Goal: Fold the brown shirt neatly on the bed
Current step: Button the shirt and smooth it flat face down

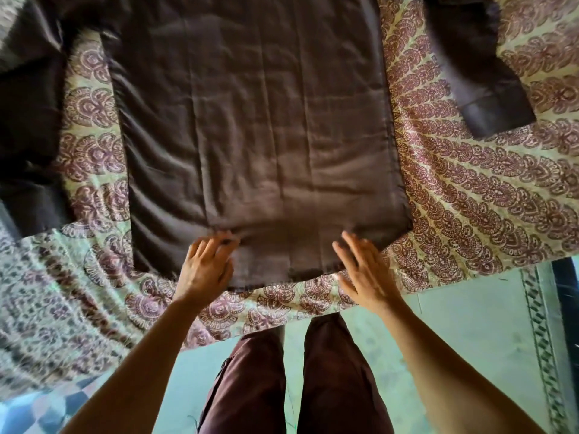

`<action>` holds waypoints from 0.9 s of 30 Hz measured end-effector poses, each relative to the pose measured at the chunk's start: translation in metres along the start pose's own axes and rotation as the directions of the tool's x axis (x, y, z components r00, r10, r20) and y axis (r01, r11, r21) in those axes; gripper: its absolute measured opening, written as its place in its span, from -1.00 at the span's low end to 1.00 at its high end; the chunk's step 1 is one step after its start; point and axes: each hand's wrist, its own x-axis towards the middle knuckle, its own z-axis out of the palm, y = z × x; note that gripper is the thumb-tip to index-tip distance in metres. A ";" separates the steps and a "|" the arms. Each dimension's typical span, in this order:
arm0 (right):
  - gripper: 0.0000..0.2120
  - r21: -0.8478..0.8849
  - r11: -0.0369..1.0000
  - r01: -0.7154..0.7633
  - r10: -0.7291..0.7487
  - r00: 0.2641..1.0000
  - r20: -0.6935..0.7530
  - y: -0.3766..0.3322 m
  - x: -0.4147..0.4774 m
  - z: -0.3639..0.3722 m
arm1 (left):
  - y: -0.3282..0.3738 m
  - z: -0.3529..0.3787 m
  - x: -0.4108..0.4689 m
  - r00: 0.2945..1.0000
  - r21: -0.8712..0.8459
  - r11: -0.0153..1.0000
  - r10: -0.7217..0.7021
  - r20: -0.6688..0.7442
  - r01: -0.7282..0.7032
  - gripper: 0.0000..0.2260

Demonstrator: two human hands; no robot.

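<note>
Looking down on a brown shirt [257, 126] laid flat and wide across the bed [94, 292], over a cream cover [470, 198] printed with maroon paisley. Hem toward the near edge, body running away up the view, shallow creases down its length. One sleeve [482, 89] thrown out to the right, cuff end resting on the cover, apart from the body; the other sleeve [28, 120] off to the left, dark and rumpled. At the hem, left hand [203, 267] with fingers curled down onto the cloth, pinching up a small ridge of fabric just in from the edge, thumb on the shirt beside it. Right hand [363, 270] near it at the same hem, fingers straight and spread, palm down over the shirt's lower edge; too blurred to tell whether pressing or just above. Between the forearms, below the bed's edge, two legs in maroon trousers [332, 371] over a pale green floor [454, 308].
</note>
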 end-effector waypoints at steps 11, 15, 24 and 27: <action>-0.72 -0.009 0.999 0.046 -0.046 0.998 0.043 -0.023 0.015 -0.015 | -0.033 -0.010 -0.047 0.990 0.133 0.989 0.042 0.131 -0.059 -0.77; -0.71 0.001 0.993 0.115 -0.114 0.988 0.107 -0.016 0.014 -0.021 | -0.037 -0.012 -0.049 0.990 0.131 0.986 0.083 0.115 -0.098 -0.83; -0.76 -0.067 0.988 0.138 -0.124 0.977 0.175 -0.009 0.012 -0.011 | -0.038 0.002 -0.071 0.995 0.130 0.990 0.064 -0.077 -0.054 -0.89; -0.91 -0.060 0.985 0.159 -0.146 0.973 0.180 -0.013 0.005 -0.014 | -0.033 -0.002 -0.070 0.999 0.082 0.997 0.017 -0.043 -0.014 -0.83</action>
